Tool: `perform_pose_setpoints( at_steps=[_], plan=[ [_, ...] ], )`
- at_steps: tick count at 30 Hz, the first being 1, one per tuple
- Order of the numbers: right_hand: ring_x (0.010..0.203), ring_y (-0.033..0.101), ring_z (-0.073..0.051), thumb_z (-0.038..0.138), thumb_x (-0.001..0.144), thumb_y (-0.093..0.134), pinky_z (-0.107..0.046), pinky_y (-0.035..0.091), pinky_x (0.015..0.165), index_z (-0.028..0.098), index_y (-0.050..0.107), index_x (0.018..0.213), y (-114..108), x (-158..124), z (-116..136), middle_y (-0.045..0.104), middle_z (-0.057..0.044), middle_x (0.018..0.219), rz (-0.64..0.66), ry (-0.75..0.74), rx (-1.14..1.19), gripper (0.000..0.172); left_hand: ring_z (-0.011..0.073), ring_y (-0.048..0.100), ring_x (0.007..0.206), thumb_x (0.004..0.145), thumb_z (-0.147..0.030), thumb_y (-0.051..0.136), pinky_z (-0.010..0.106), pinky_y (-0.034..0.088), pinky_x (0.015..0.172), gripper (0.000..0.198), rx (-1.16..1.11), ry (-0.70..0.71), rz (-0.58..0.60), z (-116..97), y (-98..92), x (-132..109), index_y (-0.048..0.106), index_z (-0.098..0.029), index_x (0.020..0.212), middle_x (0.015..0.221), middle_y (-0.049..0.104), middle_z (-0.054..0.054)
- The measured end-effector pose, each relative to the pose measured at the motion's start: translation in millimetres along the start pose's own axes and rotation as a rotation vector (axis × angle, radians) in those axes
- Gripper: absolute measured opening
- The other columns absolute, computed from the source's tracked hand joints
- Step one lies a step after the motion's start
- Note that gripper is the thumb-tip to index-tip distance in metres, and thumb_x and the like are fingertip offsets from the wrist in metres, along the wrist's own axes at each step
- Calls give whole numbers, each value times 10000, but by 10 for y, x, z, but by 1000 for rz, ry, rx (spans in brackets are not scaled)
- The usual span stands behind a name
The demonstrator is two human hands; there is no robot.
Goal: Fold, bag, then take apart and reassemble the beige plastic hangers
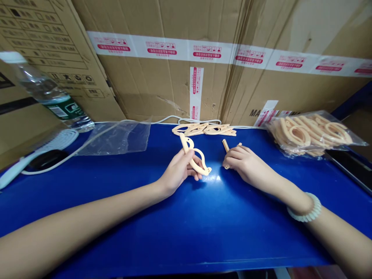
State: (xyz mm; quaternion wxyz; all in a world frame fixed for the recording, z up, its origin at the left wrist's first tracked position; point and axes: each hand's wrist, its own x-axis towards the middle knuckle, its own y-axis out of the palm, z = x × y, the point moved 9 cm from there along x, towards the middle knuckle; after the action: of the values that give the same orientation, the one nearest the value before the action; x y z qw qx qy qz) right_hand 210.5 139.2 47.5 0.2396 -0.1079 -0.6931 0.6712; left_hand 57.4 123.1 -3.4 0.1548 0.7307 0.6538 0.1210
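Evidently, a light material is being handled: the curved cream piece (199, 169) looks to be moulded plastic, probably stiff, with a smooth surface that may slip a little. It is held above the blue table (186, 228), near the middle, by the left hand (176, 170), pinched between thumb and fingers with no slack visible. The bar side, where it is gripped, is judged the safest place to take hold; the thin loops are better spared any strong twisting, since they could be snapped.

By the right hand (247, 164), the fingers are curled down over a narrow cream piece (225, 145), whose ends are seen poking out (how firmly it is clasped cannot be told, as the palm is hidden).

Beyond both hands, a row of similar cream pieces (215, 129) is laid along the back edge, close to a white cable (87, 144) and a cardboard box (162, 85), by which reach is limited. To the right, more pieces are kept in a clear bag (314, 131), with a dark phone-like slab (348, 166) beside it. On the left, a bottle (62, 104), a hairbrush (59, 141) and a plastic sheet (122, 137) are placed well apart from the hands.
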Motion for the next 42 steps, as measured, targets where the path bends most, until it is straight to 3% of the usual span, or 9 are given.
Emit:
perform_pose_setpoints(
  at_steps=[5, 8, 11, 17, 22, 28, 32, 37, 42],
  plan=[
    [1023, 613, -257, 50, 902, 460, -442, 453, 952, 199, 667, 1031, -53, 6, -52, 695, -101, 1064, -22, 9, 79, 286, 149, 651, 538, 953, -293, 535, 228, 505, 491, 145, 36, -1, -4, -8, -3, -1, 449, -177, 958, 720, 691, 42],
    [1060, 609, -285, 26, 836, 461, -437, 500, 911, 177, 641, 1197, -176, -24, -189, 682, -129, 1137, -89, 91, 81, 431, 146, 653, 545, 897, -249, 578, 226, 507, 500, 165, 45, -10, -1, 3, -10, -1, 434, -182, 941, 715, 691, 34],
    [1030, 623, -303, 72, 833, 482, -454, 524, 892, 173, 669, 1163, -269, -95, -388, 687, -128, 1078, -115, 192, 24, 392, 146, 656, 552, 854, -232, 604, 234, 512, 509, 201, 40, -5, 14, 6, -6, -2, 429, -184, 941, 731, 695, 31],
    [892, 692, -235, 193, 854, 601, -362, 568, 802, 189, 702, 1094, -144, -220, -636, 699, -97, 1064, 91, 234, 27, 260, 143, 652, 569, 806, -212, 649, 242, 514, 514, 258, 58, 3, 18, 1, 3, -17, 449, -176, 965, 766, 686, 26],
    [956, 689, -240, 179, 878, 611, -363, 558, 861, 179, 713, 1050, -103, -233, -715, 717, -97, 1056, 124, 269, -46, 200, 142, 656, 618, 832, -252, 669, 222, 508, 496, 298, 118, 41, 15, -27, 16, -37, 476, -159, 1040, 832, 679, 36],
    [1032, 651, -251, 144, 958, 505, -377, 538, 886, 160, 670, 1159, -261, -111, -366, 696, -123, 1089, -64, 213, -99, 260, 134, 634, 641, 883, -289, 659, 220, 523, 499, 384, 127, 97, 18, -32, 6, -27, 469, -159, 1190, 849, 657, 25],
    [997, 649, -225, 160, 980, 504, -372, 532, 893, 158, 669, 1130, -165, -20, 22, 693, -117, 1084, 2, 6, 38, 223, 115, 618, 612, 919, -311, 643, 212, 520, 507, 388, 160, 118, 24, -35, 14, -25, 475, -153, 1230, 838, 642, 16],
    [959, 649, -232, 159, 981, 504, -421, 521, 929, 160, 688, 975, -88, -26, -44, 701, -112, 986, 36, 25, 20, 184, 111, 608, 607, 926, -340, 637, 209, 513, 517, 259, 208, 124, 36, -61, 35, -48, 534, -147, 1064, 812, 641, 22],
    [1138, 599, -283, 167, 976, 495, -516, 480, 1003, 165, 586, 1317, -162, -38, 92, 647, -154, 1229, -93, 16, 21, 353, 121, 605, 586, 907, -369, 662, 203, 493, 489, 327, 191, 146, 2, -86, 10, -49, 534, -163, 1127, 755, 644, 8]
  ],
)
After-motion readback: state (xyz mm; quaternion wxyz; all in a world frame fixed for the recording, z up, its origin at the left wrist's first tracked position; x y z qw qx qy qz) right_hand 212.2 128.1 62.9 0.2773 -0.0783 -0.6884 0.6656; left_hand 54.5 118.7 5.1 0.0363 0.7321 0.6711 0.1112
